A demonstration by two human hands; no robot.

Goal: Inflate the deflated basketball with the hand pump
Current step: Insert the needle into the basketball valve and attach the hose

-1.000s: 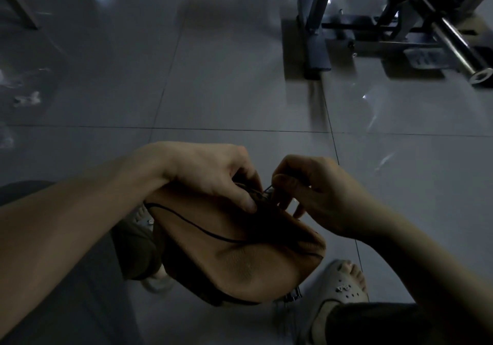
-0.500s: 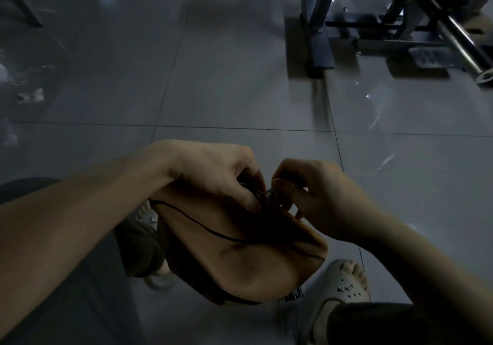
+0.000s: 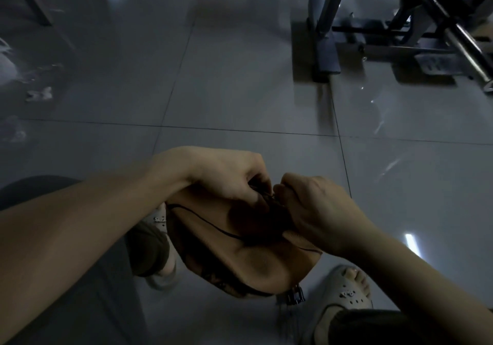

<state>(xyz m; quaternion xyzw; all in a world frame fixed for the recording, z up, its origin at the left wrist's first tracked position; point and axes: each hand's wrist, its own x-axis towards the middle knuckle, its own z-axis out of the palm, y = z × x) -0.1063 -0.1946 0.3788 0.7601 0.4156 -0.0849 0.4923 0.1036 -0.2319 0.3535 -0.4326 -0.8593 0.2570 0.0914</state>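
My left hand (image 3: 226, 179) has its fingers (image 3: 260, 180) curled over the top fold of the basketball (image 3: 256, 259), thumb pressed into the limp skin. My right hand (image 3: 317, 208) bunches its fingers (image 3: 286, 183) tight against them, nipping something small and dark that I take for the needle (image 3: 272, 198); the light is too dim to be sure. The ball sags collapsed between my hands, above the tiled floor (image 3: 240, 91) and my sandal (image 3: 349, 295). I judge I am seating the needle in the valve, with no pumping begun. Next I need a straight push while my left keeps the skin taut, since a slack ball gives no backing.
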